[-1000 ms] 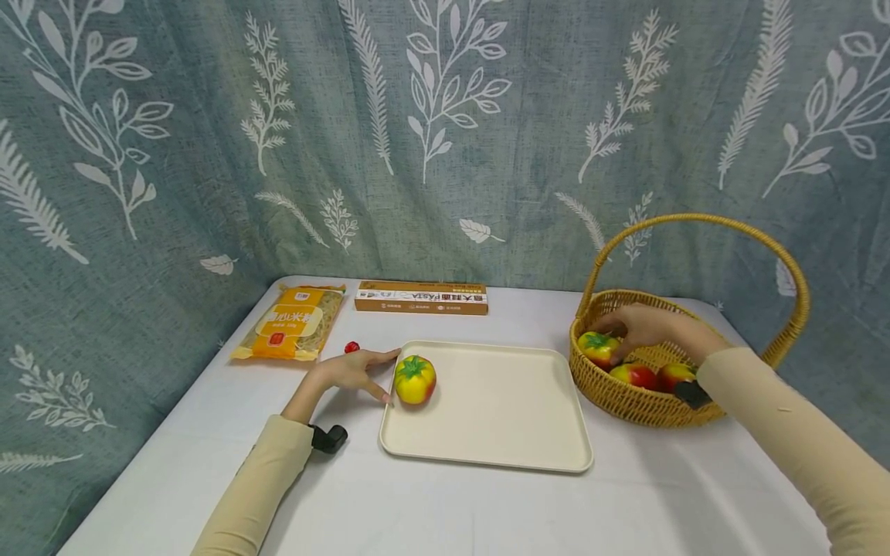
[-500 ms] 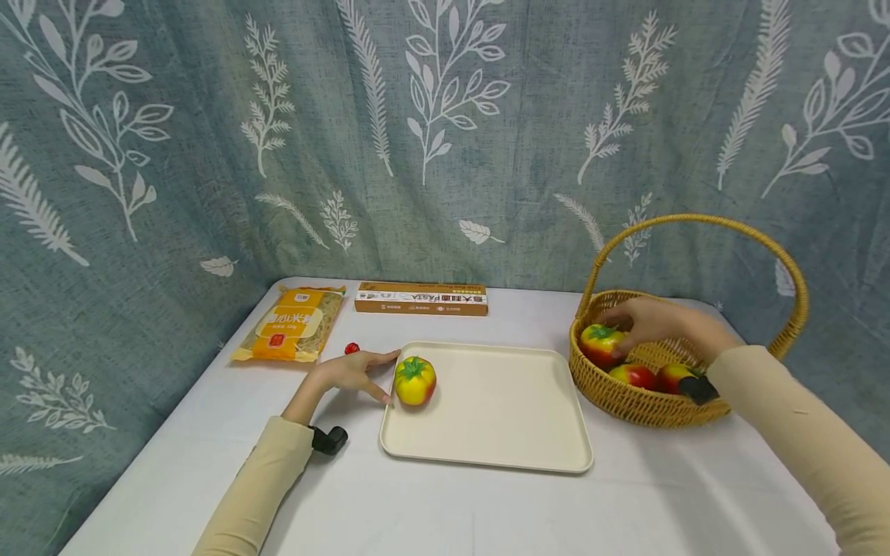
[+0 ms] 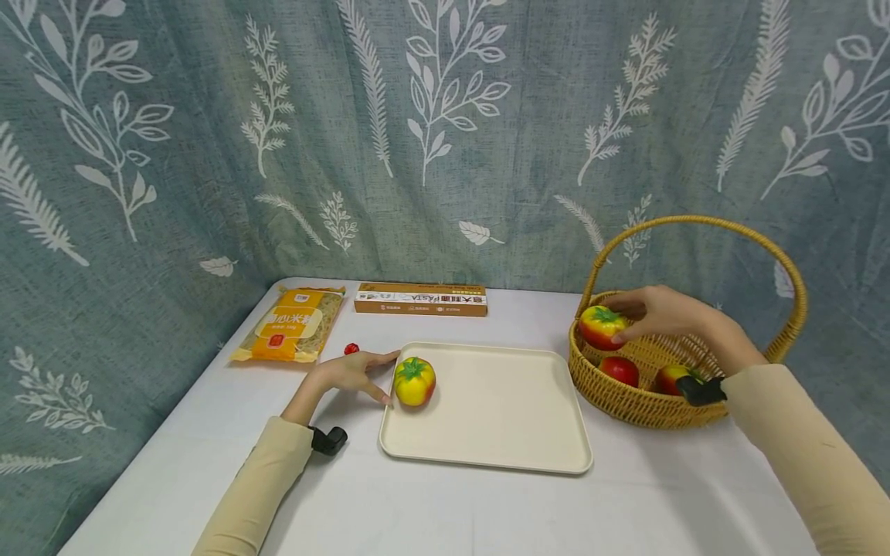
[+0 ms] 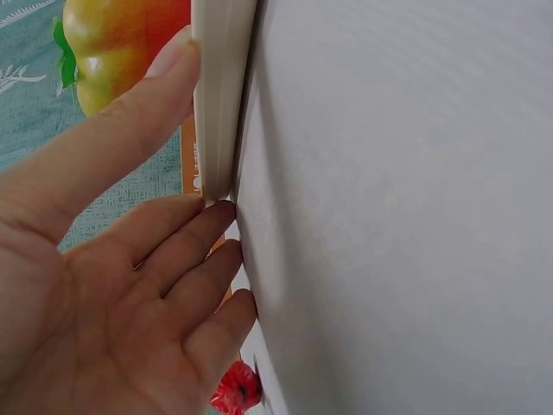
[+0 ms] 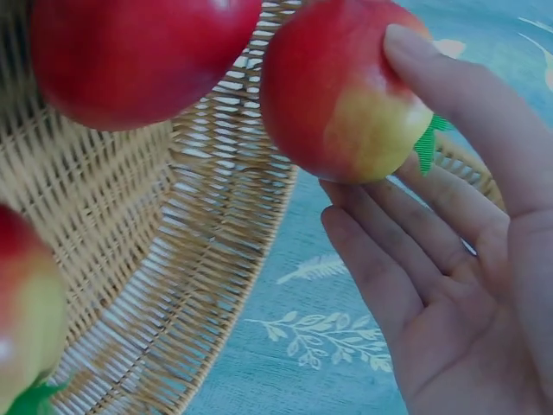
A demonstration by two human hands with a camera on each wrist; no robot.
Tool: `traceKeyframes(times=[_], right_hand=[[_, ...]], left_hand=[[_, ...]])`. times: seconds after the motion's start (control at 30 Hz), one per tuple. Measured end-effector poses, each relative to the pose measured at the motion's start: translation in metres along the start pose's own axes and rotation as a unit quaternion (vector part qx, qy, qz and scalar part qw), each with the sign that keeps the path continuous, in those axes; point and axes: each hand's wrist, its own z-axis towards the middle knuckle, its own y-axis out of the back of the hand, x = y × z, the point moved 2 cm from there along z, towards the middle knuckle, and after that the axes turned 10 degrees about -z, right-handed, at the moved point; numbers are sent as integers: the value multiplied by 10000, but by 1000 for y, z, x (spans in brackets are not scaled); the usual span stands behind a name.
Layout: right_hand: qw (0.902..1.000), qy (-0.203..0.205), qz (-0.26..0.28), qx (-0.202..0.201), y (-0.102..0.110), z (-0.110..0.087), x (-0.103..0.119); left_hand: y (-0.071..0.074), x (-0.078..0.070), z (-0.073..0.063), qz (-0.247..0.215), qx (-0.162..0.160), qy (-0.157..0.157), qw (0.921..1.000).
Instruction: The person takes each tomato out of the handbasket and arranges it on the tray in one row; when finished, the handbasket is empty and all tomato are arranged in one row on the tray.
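In the head view my right hand (image 3: 664,315) pinches a red-and-yellow tomato (image 3: 602,328) with a green leafy top, between thumb and fingertips, over the left side of a wicker basket (image 3: 640,413). The right wrist view shows this held tomato (image 5: 346,95) at the basket's rim. Two more such fruits lie below in the basket, a mostly red one (image 3: 619,371) and another (image 3: 670,379). My left hand (image 3: 351,374) touches the left edge of a cream tray (image 3: 501,409); its thumb lies at the rim and its fingers stretch out. On the tray's left sits another tomato (image 3: 414,381).
The basket's tall handle (image 3: 695,219) arches above the right hand. Behind the left hand are a small red thing (image 3: 351,348) and a yellow noodle packet (image 3: 288,324). A pasta box (image 3: 421,300) lies at the table's back edge, before a patterned curtain (image 3: 445,154).
My right hand has lifted the tomato from the basket's bottom up towards the rim. The mostly red fruit beneath has shifted slightly left. My left hand and the tray stay put.
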Motion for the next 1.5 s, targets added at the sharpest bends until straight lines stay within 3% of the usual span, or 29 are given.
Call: traceKeyframes(times=[0.23,0.6,0.77,1.5], right_hand=[[9988,-42,43,-493,-2,-10,-1],[9967,-287,115,-751,-9,-22,6],[9947,-477,130,-904,-13,-27,15],[9829,-133,572,-1748,-20,-28,71]], left_hand=[[0,-3,-1,52,-28,33,10000],[0,-1,-2,8,-22,53,10000],[-1,-1,-2,37,-26,17,10000],[0,-1,-2,15,36,-33,10000]])
